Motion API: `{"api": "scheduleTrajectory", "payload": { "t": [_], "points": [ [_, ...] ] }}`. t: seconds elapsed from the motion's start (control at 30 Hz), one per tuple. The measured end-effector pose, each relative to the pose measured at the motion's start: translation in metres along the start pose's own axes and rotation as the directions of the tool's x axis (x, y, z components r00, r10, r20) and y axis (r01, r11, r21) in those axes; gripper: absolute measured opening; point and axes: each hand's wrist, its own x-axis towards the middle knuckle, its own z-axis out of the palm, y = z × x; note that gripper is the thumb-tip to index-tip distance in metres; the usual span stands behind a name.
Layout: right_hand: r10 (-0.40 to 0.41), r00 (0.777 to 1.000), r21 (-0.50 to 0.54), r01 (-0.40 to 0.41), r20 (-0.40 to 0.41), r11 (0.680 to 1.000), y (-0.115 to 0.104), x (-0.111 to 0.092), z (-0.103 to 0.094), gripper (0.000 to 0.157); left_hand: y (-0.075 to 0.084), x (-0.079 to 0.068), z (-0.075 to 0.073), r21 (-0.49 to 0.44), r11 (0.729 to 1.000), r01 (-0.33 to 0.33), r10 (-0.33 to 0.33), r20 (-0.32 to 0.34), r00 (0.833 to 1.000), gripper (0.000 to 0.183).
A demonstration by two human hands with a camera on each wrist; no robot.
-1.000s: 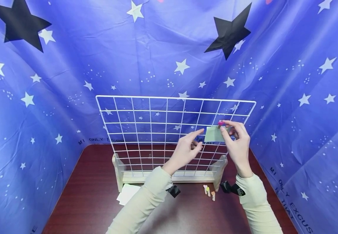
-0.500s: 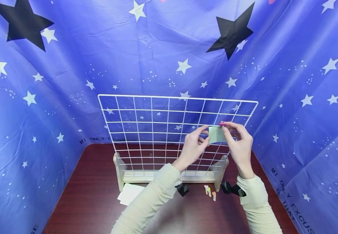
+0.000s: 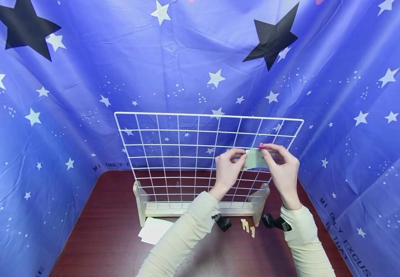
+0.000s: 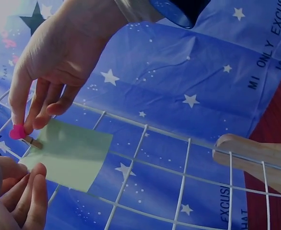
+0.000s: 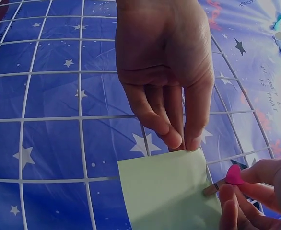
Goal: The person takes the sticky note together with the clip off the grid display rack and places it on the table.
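Note:
A pale green paper note (image 3: 255,159) lies against the upper right of a white wire grid (image 3: 187,145). My left hand (image 3: 227,169) pinches the note's left edge between thumb and fingers. With thumb and index finger, my right hand (image 3: 284,169) holds a small wooden clothespin (image 5: 217,186) topped by a pink heart, at the note's upper edge. In the left wrist view, the tip of the clothespin overlaps the note (image 4: 76,155); whether it also bites a wire I cannot tell. The right hand (image 4: 64,62) there reaches from above, the left hand (image 4: 23,191) from lower left.
The grid stands in a wooden base (image 3: 172,211) on a dark red table (image 3: 96,215). White paper sheets (image 3: 154,230) lie at its front left. Several small clothespins (image 3: 246,227) lie near the right foot. A blue star-patterned cloth (image 3: 172,57) surrounds the table.
My left hand has moved right, from just beside the note to its left edge, and now pinches it. The right hand has stayed at the clothespin, nearly still.

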Motion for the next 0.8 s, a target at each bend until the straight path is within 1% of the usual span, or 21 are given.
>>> {"api": "scheduleTrajectory", "payload": {
  "t": [0.13,0.2,0.4,0.43,0.5,0.57,0.7,0.8],
  "points": [
    [-0.011,1.000,0.010,0.011,0.011,1.000,0.001,0.002,0.000,0.022,-0.001,0.001,0.002,-0.008,1.000,0.014,-0.014,0.009,1.000,0.011],
    [-0.019,1.000,0.002,0.019,0.016,1.000,0.001,0.003,0.000,0.023,0.002,0.002,0.002,-0.013,1.000,0.010,-0.009,0.016,1.000,0.012],
    [-0.039,0.999,-0.044,0.040,0.037,0.998,-0.001,0.007,-0.001,0.019,0.032,-0.002,-0.004,-0.006,1.000,-0.016,0.016,0.008,1.000,0.011],
    [-0.037,0.998,-0.048,0.039,0.041,0.998,-0.001,0.008,-0.001,0.018,0.036,-0.002,-0.005,-0.008,1.000,-0.020,0.020,0.006,1.000,0.011],
    [-0.037,0.998,-0.062,0.040,0.052,0.997,-0.002,0.009,-0.002,0.017,0.038,-0.002,-0.006,-0.010,1.000,-0.028,0.028,0.002,1.000,0.011],
    [-0.041,0.997,-0.077,0.046,0.061,0.996,-0.003,0.010,-0.002,0.016,0.038,-0.003,-0.007,-0.004,0.999,-0.036,0.036,-0.003,0.999,0.010],
    [-0.072,0.995,-0.110,0.080,0.074,0.991,-0.006,0.012,-0.003,0.014,0.033,-0.001,-0.006,-0.006,0.999,-0.050,0.050,-0.002,0.999,0.009],
    [-0.089,0.992,-0.131,0.100,0.089,0.986,-0.008,0.013,-0.003,0.012,0.018,0.001,-0.002,-0.015,0.999,-0.038,0.038,-0.006,0.999,0.009]
  ]
}}
